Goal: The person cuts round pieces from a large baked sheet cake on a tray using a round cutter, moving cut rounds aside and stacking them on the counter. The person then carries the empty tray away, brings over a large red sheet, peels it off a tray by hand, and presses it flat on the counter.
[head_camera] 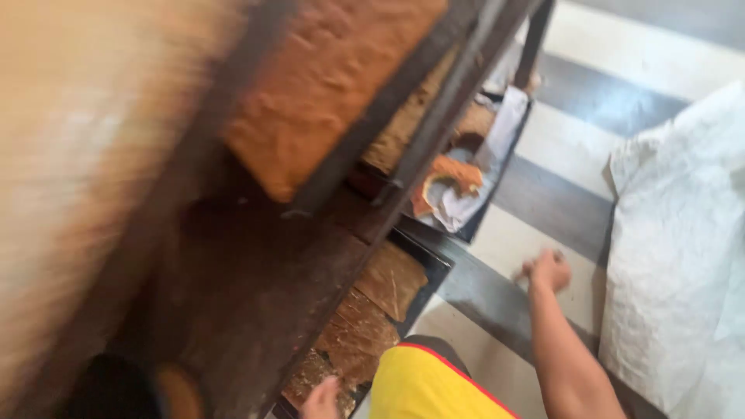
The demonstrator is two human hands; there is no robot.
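Left hand (322, 397) is at the bottom edge of the view, fingertips on the near end of the lower tray (431, 268), right at the flat brown sheets (365, 326) lying in it. Fingers look bent, but motion blur hides whether they pinch anything: cannot tell.

Right hand (549, 269) is out at arm's length over the striped floor (570, 167), curled into a loose fist, nothing visibly in it. It sits between the rack and the white sack (679, 256), close to neither tray.

Handling, my read: the sheets look thin, dry and brittle, cracked into slabs already. Light, stiff, likely to snap if lifted by one corner. Better to slide fingers flat under an edge, or take the tray by its dark metal rim instead.

Position relative to fingers: sheets start just beyond the left fingertips and run up and away along the tray. Upper tray (497, 167) with crumpled white paper (466, 198) sits further off. Orange-brown slab (326, 85) on the rusty rack (372, 132) is above, well clear of both hands.
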